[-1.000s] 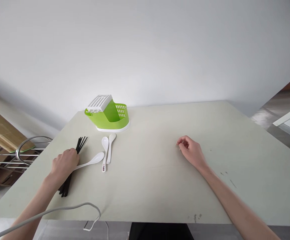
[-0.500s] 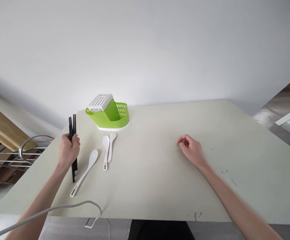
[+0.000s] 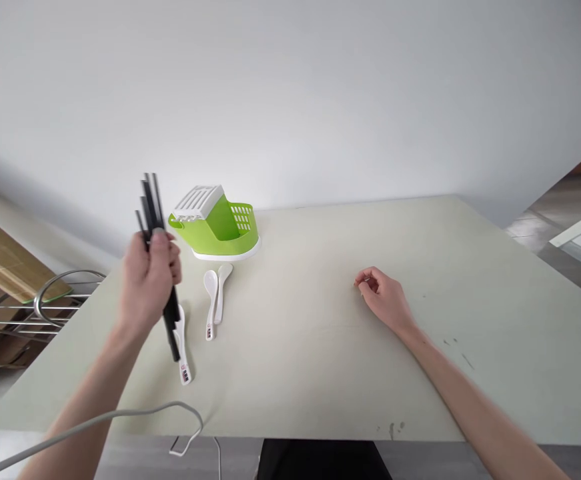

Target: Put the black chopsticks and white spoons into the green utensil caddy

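My left hand (image 3: 147, 277) is closed around a bundle of several black chopsticks (image 3: 153, 203), held slanting above the table's left side. Partly behind the chopsticks' lower ends lies a white spoon (image 3: 185, 363) with a printed handle. Two more spoons, one with a printed handle (image 3: 211, 300) and a plain one (image 3: 221, 293), lie close together to its right. A green holder (image 3: 210, 233) with a slotted white top (image 3: 199, 201) stands near the wall. My right hand (image 3: 383, 297) rests on the table with its fingers curled; I cannot make out anything in it.
A grey cable (image 3: 145, 411) runs across the front left, over my left forearm. Left of the table (image 3: 310, 373) are a metal rack (image 3: 45, 307) and cardboard. The wall (image 3: 290, 100) borders the table's far edge.
My left hand has lifted the chopsticks and moved slightly right and closer to the camera. The left spoon has turned more upright, its handle end shifting right. My right hand has stayed put.
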The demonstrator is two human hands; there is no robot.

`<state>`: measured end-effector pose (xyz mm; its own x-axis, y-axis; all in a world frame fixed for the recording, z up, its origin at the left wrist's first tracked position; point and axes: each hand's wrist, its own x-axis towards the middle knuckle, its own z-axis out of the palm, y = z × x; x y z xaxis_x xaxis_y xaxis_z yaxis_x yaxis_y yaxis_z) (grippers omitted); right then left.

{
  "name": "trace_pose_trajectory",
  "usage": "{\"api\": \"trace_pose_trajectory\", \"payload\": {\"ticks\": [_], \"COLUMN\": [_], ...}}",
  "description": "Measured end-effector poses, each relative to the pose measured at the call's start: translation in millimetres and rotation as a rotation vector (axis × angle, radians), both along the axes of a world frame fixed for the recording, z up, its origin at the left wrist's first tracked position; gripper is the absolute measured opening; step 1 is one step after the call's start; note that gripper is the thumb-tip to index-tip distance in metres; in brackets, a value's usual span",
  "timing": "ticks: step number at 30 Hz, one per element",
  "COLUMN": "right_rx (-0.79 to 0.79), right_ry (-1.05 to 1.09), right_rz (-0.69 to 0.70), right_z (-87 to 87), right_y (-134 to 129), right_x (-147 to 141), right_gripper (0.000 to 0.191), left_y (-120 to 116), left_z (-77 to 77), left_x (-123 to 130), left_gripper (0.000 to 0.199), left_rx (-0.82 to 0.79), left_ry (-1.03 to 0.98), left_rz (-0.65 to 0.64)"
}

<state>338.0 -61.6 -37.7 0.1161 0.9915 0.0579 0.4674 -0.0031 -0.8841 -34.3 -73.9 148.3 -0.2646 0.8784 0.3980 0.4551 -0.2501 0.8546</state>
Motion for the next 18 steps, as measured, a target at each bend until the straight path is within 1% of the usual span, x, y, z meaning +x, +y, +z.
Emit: {"api": "trace_pose_trajectory", "payload": {"ticks": [1,2,4,6,8,10,13,16,18], "right_rx": [0.001,-0.001,-0.006,-0.010,-0.012,-0.015,-0.011,0.010,0.028], "right_ry": [0.000,0.001,0.003,0.004,0.003,0.001,-0.012,-0.020,-0.023], "right_rz": [0.001,0.002,0.003,0.003,0.004,0.005,0.009,0.019,0.021], "right_z": [-0.3,-0.3,0.1,0.9,1.8,2.3,2.2,1.5,1.4], "right_y": [0.1,0.2,0.3,0.2,0.2,0.4,1.0,1.6,1.7], "right_x": [0.2,0.4,0.5,0.5,0.4,0.5,1.0,1.4,1.3], "right_gripper": [0.012,0.012,0.012,0.012,0.011,0.011,0.011,0.011,0.012], "left_y": [-1.1,-2.2,-4.6,-6.6,-7.4,-6.3,-0.8,6.7,10.6], "left_z": [-3.1,-8.9,-26.5,-46.5,-62.8,-72.8,-81.3,-93.8,-105.7], "left_x": [14.9,29.7,57.4,81.0,99.3,112.1,123.8,130.5,132.7], "left_gripper": [0.028,0.029,0.034,0.037,0.042,0.047,0.051,0.052,0.047], "left_rx": [-0.088,-0.170,-0.308,-0.388,-0.396,-0.344,-0.282,-0.356,-0.410], "left_ry": [-0.095,-0.159,-0.242,-0.287,-0.336,-0.406,-0.545,-0.603,-0.556], "left_rz": [-0.087,-0.146,-0.227,-0.278,-0.306,-0.322,-0.365,-0.411,-0.419]}}
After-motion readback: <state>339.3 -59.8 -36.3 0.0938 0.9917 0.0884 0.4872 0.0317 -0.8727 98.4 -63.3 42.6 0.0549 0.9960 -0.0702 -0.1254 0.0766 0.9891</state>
